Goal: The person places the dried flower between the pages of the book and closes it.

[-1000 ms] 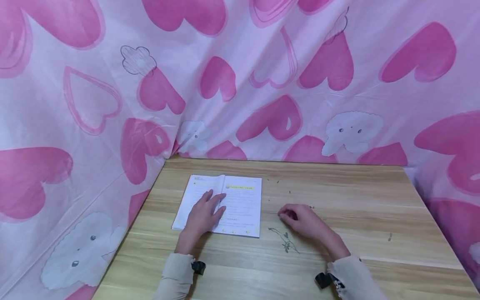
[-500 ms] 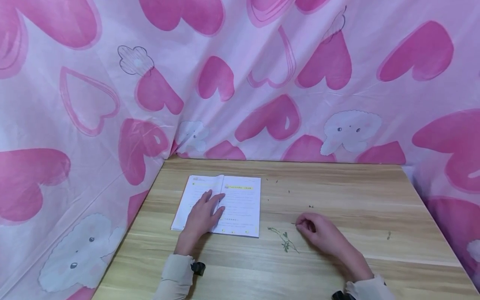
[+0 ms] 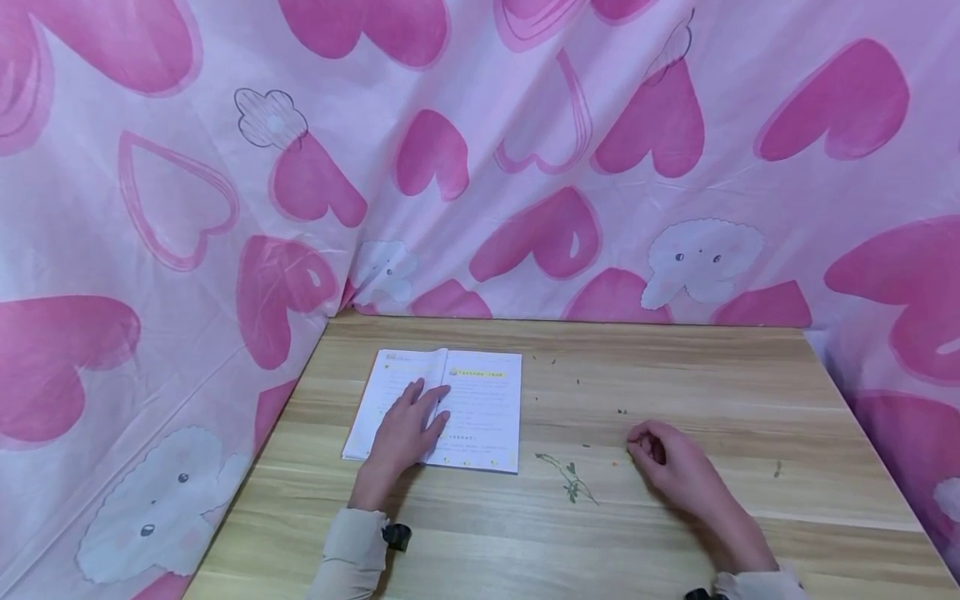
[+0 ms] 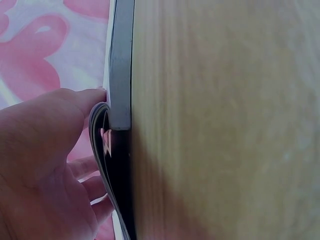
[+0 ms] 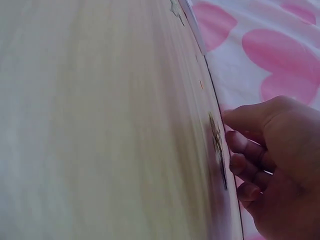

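Left hand (image 3: 403,429) spread on book (image 3: 483,417), grip wide. Right hand (image 3: 678,473) curled; we cannot tell whether its grip holds anything. Sprig (image 3: 572,486) lies at that hand's nine o'clock.

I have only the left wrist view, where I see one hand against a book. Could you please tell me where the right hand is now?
Observer: In the head view, the right hand is to the right of the book, well apart from it.

Operator: Thank you. Is there any plant lying between this hand and the book?

Observer: Yes, a thin green sprig lies on the table there, a little nearer to the person than the right hand.
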